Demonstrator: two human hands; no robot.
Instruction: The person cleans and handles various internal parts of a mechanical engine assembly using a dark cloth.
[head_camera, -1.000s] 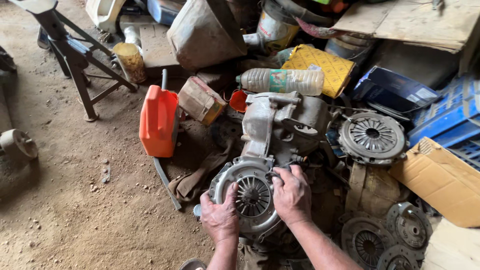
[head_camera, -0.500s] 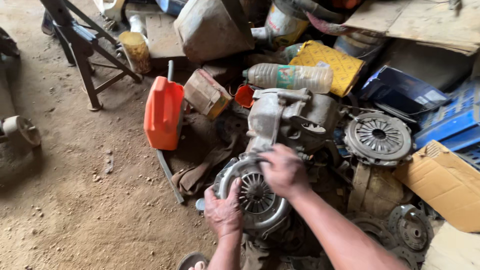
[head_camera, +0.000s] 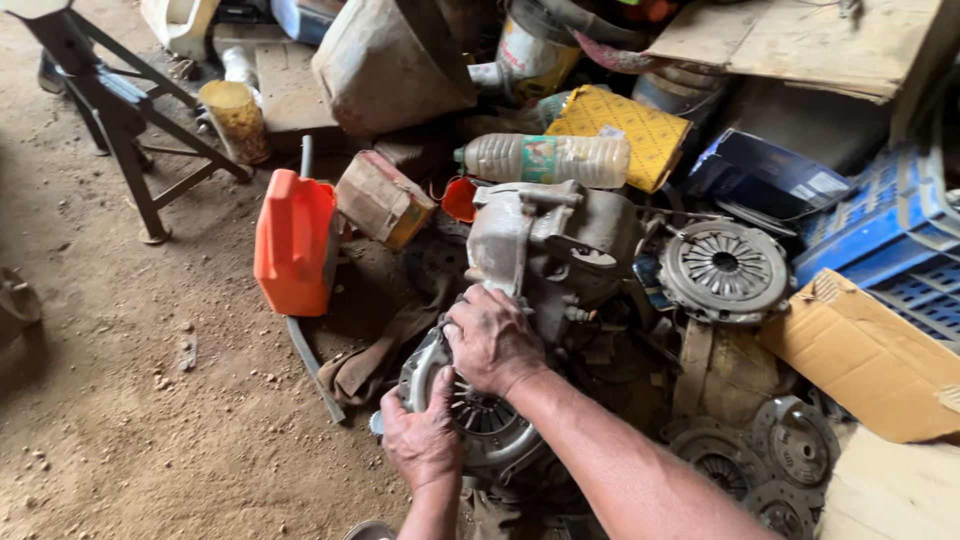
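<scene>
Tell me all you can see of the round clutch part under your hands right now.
The clutch pressure plate is a round, grey, grimy metal disc with radial spring fingers around a central opening. It sits tilted against the lower end of the grey engine casing, low in the parts pile beside the dirt floor. The left hand grips its lower left rim; the right hand lies over its top edge. Much of the disc is hidden by the hands.

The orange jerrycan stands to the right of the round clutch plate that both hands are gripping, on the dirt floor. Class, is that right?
Not quite. The head view shows the orange jerrycan standing to the left of the round clutch plate, not the right. The rest holds: the left hand and right hand both grip that plate, and the jerrycan is on the dirt floor.
</scene>
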